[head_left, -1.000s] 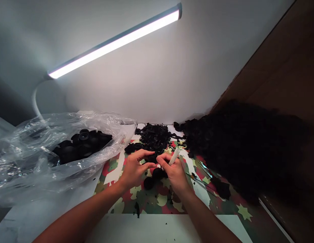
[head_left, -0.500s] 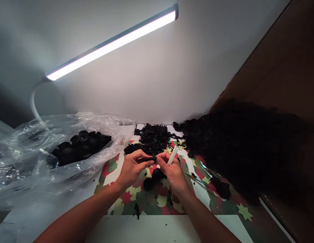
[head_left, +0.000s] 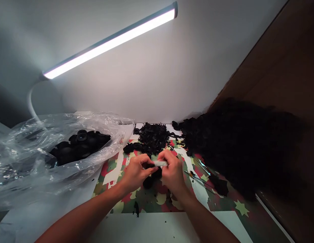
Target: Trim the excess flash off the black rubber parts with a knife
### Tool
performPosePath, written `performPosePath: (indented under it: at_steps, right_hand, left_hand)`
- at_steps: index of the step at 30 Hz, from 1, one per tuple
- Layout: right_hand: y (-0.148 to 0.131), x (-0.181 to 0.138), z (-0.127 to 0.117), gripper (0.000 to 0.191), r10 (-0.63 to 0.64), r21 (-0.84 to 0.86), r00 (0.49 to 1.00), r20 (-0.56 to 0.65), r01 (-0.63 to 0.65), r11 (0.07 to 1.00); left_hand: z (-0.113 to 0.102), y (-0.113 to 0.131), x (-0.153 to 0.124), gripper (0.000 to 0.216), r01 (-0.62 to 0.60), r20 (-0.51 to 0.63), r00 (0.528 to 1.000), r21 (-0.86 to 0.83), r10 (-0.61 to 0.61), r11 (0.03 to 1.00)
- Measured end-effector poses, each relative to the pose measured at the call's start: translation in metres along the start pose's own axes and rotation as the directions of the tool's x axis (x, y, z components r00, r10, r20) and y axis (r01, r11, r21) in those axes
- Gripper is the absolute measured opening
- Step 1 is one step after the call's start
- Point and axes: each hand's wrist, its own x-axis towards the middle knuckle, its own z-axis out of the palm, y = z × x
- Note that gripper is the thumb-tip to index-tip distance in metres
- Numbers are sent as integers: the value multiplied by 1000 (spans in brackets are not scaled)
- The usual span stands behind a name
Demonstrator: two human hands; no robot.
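My left hand [head_left: 137, 171] pinches a small dark part, mostly hidden by the fingers; it looked like a black rubber piece a moment earlier. My right hand [head_left: 172, 170] is closed on a slim white stick-like tool [head_left: 160, 163], held almost level, its left end against the part at my left fingertips. The tool's working tip cannot be made out. Just below the hands, black round rubber pieces [head_left: 147, 183] lie on a patterned sheet [head_left: 151, 204] with stars and circles in red, green and cream.
Behind the hands is a heap of black scraps [head_left: 153, 136]. A large black pile [head_left: 238, 145] fills the right side by a cardboard wall [head_left: 281, 64]. At left, a clear plastic bag [head_left: 88, 162] holds black round parts [head_left: 82, 143]. Metal tweezers-like tools [head_left: 197, 179] lie right. A lamp [head_left: 111, 42] shines overhead.
The white tool has swung from upright, leaning out of my right hand, to nearly level against the held part. My right hand has turned over it; my left hand stays about in place.
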Motion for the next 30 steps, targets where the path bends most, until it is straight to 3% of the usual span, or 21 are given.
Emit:
performPosePath:
  at_steps: [3,8,11,14,16,20,23,27,30]
  right_hand:
    - [16,12,-15,19,205,51,963,-173,-199,979]
    - [17,11,-19,17,147,196,965,216,-191,962]
    - [6,3,-9,13,35,174,950,309,-93,980]
    - [-1,-3,1,17,-50,103,962,268,23,994]
    - [-1,-5,7,18,-47,60,974,220,34,998]
    - [13,1,14,15,137,41,977,163,-146,988]
    - [28,11,6,22,225,41,969,98,-230,972]
    - [34,17,-9,40,205,88,963,174,-222,971]
    - [23,12,-12,31,131,147,955,264,-174,974]
  left_hand:
    - [1,0,-5,26,48,35,998,-55,-46,997]
    - [1,-11,-3,31,162,70,986,-203,-150,966]
    - [2,-17,0,33,153,52,988,-178,-146,972]
    - [5,-20,1,34,126,37,992,-141,-122,982]
    - [6,-19,2,31,102,37,994,-135,-98,986]
    - [4,-13,2,25,29,38,999,-55,-27,998]
    - [1,-9,0,27,-13,42,999,-17,13,1000]
    - [-2,-8,1,28,66,41,997,-126,-62,990]
    - [-3,-10,5,30,122,44,992,-203,-116,972]
